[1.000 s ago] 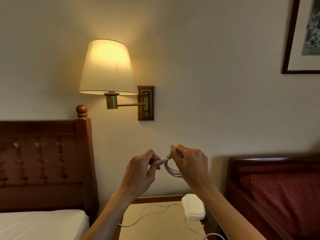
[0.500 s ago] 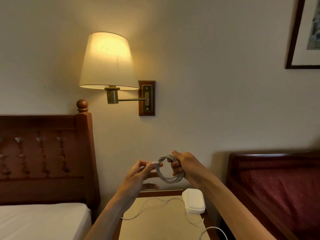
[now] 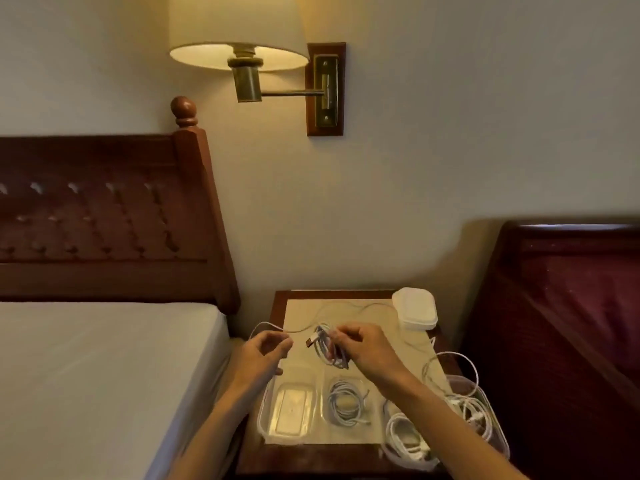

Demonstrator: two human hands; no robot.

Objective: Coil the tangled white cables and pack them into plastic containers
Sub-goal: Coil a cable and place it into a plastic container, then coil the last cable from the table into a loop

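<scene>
No legible writing, right hand (image 3: 367,348) pinching coiled white cable (image 3: 327,348), left hand (image 3: 263,351) loosely curled, empty, three clear containers, one stacked white pair (image 3: 415,311).

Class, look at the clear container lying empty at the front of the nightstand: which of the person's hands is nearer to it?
Left. The left hand hovers just above and behind the empty container. The right hand, holding the coiled cable, is farther right, beyond the container with a cable.

A wooden nightstand (image 3: 277,315) between two beds is covered by a tan mat (image 3: 304,318), on which clear plastic containers (image 3: 289,412), loose white cables (image 3: 450,372) and a white lidded box (image 3: 415,311) are set.
</scene>
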